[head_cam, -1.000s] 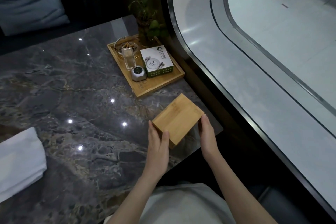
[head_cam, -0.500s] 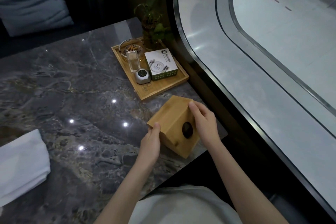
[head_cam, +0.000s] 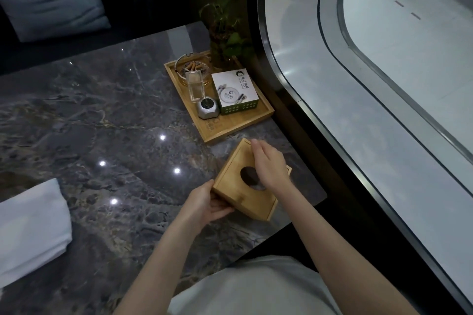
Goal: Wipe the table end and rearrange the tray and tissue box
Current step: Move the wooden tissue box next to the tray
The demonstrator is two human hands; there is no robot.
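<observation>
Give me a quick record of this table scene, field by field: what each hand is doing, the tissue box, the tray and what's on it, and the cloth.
left hand: grips the near left corner of the box
right hand: rests on the box top, partly over its dark oval opening
square bamboo tissue box: on the dark marble table, near its right end, opening up
wooden tray: beyond the box, apart from it
tray contents: glass ashtray with butts, white printed box, silver faceted gadget
folded white cloth: table's left, untouched
</observation>
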